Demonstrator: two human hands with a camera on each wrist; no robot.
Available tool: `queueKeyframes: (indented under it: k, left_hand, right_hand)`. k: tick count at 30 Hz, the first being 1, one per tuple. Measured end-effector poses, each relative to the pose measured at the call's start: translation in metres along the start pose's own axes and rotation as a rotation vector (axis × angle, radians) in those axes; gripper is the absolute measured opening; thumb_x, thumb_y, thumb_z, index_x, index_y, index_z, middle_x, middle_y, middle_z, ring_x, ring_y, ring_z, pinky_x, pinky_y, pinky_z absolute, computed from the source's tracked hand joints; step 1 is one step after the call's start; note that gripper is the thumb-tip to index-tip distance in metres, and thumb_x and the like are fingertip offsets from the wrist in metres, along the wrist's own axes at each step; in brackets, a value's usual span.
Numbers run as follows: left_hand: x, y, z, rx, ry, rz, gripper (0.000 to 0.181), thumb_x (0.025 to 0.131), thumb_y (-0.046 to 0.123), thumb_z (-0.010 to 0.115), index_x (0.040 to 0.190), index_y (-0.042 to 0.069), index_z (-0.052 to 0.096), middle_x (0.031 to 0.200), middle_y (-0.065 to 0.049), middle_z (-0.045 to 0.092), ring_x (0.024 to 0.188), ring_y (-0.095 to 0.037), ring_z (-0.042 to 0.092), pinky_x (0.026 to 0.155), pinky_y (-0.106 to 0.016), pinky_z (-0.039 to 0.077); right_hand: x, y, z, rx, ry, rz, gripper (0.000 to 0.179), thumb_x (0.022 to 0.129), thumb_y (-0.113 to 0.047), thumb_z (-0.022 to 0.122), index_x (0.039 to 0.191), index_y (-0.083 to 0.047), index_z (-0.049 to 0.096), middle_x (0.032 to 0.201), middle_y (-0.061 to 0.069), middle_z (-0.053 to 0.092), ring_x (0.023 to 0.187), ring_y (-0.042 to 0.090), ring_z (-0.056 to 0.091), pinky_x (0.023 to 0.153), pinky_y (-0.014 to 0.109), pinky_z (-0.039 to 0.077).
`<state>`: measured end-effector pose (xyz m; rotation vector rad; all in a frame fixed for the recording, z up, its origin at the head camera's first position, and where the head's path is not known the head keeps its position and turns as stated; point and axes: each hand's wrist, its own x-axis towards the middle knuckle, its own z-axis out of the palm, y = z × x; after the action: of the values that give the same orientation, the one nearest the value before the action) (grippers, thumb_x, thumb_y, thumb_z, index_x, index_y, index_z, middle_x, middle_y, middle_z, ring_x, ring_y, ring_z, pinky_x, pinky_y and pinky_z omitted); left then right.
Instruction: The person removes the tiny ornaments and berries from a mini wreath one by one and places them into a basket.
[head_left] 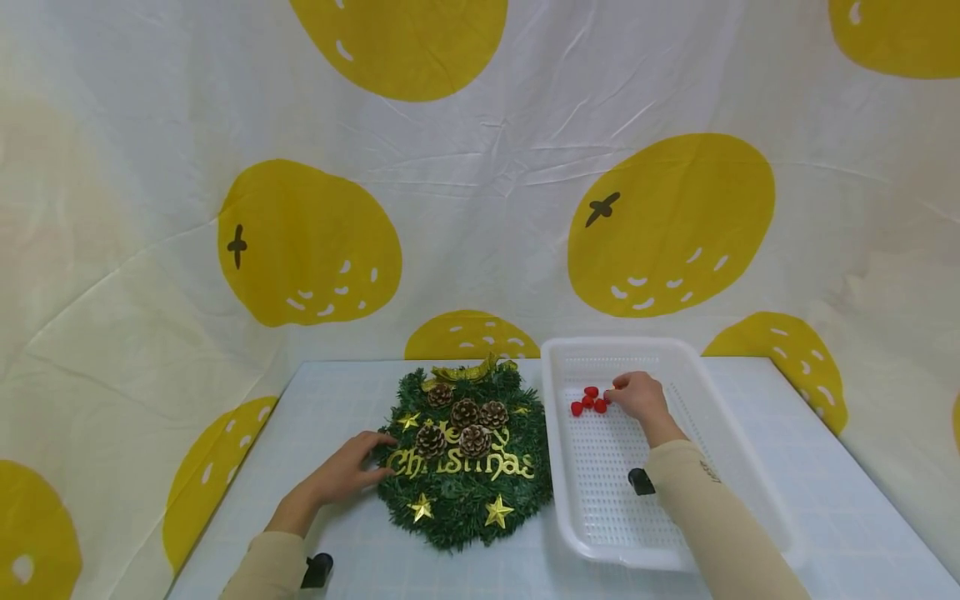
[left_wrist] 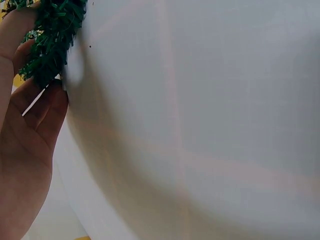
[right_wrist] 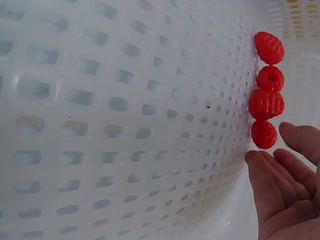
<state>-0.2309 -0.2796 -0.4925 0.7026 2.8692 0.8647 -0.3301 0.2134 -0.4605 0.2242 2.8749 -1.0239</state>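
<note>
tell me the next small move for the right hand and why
Probably close the right hand gently on the nearest red berry: the thumb and fingertips look apart, and in the right wrist view that berry lies close to their gap. Other berries crowd beside it in the white basket, so a light pinch seems best.

In the head view, gold lettering (head_left: 480,465) on the green wreath (head_left: 450,527) runs in 2 lines: the upper word reads as "Merry", the lower as "Christmas". Pine cones (head_left: 475,441) cover parts of the upper word and reach the tops of some letters below. The right sleeve (head_left: 723,521) bears 1 small dark marking (head_left: 709,472) near the cuff, too small to read.
</note>
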Motion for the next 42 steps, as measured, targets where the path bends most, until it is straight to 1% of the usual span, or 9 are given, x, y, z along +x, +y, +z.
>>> queueKeyframes:
  k: [2,4,7,14,19,23,27,31,42]
  left_hand:
    - [0.0,0.0,0.0,-0.001,0.012,0.008,0.046,0.093,0.031,0.068,0.129,0.004,0.056,0.127,-0.014,0.056,0.12,-0.039,0.051,0.097,-0.058,0.042]
    - [0.0,0.0,0.001,0.022,0.024,0.029,0.045,0.094,0.03,0.068,0.129,0.003,0.056,0.126,-0.015,0.057,0.118,-0.039,0.052,0.096,-0.057,0.043]
    - [0.001,-0.001,0.002,0.032,0.029,0.035,0.045,0.093,0.029,0.068,0.128,0.004,0.057,0.125,-0.014,0.057,0.117,-0.039,0.052,0.095,-0.057,0.044]
    - [0.003,-0.001,0.0,-0.008,-0.011,-0.002,0.048,0.094,0.033,0.067,0.13,0.005,0.055,0.129,-0.014,0.055,0.122,-0.039,0.049,0.1,-0.058,0.04]
    - [0.004,0.0,0.0,-0.002,-0.015,-0.004,0.047,0.094,0.033,0.067,0.13,0.006,0.055,0.129,-0.013,0.055,0.122,-0.038,0.049,0.1,-0.057,0.04]
    - [0.004,-0.001,0.001,-0.006,-0.012,-0.003,0.047,0.094,0.033,0.067,0.13,0.006,0.055,0.129,-0.013,0.055,0.122,-0.038,0.049,0.1,-0.057,0.04]
    - [0.004,-0.002,0.001,-0.002,-0.01,0.0,0.047,0.094,0.033,0.067,0.13,0.007,0.055,0.129,-0.013,0.055,0.122,-0.038,0.05,0.099,-0.057,0.041]
    - [0.004,-0.004,0.001,0.004,-0.008,0.001,0.047,0.094,0.034,0.067,0.13,0.007,0.055,0.129,-0.012,0.055,0.122,-0.037,0.05,0.099,-0.056,0.041]
    - [0.001,-0.005,0.001,0.002,-0.008,0.0,0.048,0.093,0.035,0.067,0.13,0.007,0.055,0.128,-0.011,0.055,0.121,-0.037,0.05,0.098,-0.057,0.042]
  right_hand:
    - [0.0,-0.001,-0.001,0.001,-0.004,0.001,0.039,0.091,-0.014,0.066,0.12,0.011,0.06,0.117,0.029,0.06,0.105,0.041,0.055,0.093,0.051,0.049]
    - [-0.001,-0.003,-0.002,0.004,-0.009,0.005,0.039,0.092,-0.014,0.066,0.122,0.011,0.06,0.119,0.029,0.059,0.107,0.042,0.055,0.094,0.052,0.049]
    - [-0.002,-0.005,-0.004,0.008,-0.013,0.001,0.041,0.093,-0.014,0.065,0.123,0.011,0.058,0.121,0.03,0.058,0.109,0.043,0.054,0.096,0.052,0.048]
    - [0.001,-0.011,-0.01,-0.012,-0.039,-0.04,0.046,0.093,-0.02,0.064,0.127,0.011,0.056,0.123,0.03,0.058,0.109,0.043,0.054,0.096,0.053,0.047]
    - [-0.004,-0.025,-0.015,-0.019,-0.064,-0.073,0.051,0.093,-0.023,0.065,0.13,0.01,0.054,0.126,0.029,0.057,0.11,0.042,0.055,0.095,0.053,0.048]
    - [-0.013,-0.042,-0.022,-0.016,-0.053,-0.104,0.053,0.093,-0.025,0.064,0.132,0.009,0.053,0.127,0.028,0.057,0.109,0.041,0.056,0.094,0.052,0.049]
    - [-0.025,-0.06,-0.03,-0.017,-0.049,-0.166,0.054,0.094,-0.028,0.064,0.133,0.008,0.052,0.127,0.027,0.057,0.11,0.04,0.057,0.094,0.051,0.05]
    - [-0.039,-0.078,-0.035,-0.016,-0.061,-0.252,0.055,0.095,-0.029,0.063,0.135,0.007,0.051,0.129,0.025,0.058,0.115,0.04,0.056,0.095,0.051,0.048]
    - [-0.08,-0.123,-0.029,0.058,-0.094,-0.432,0.056,0.096,-0.032,0.063,0.14,0.0,0.05,0.137,0.018,0.055,0.124,0.035,0.053,0.099,0.051,0.046]
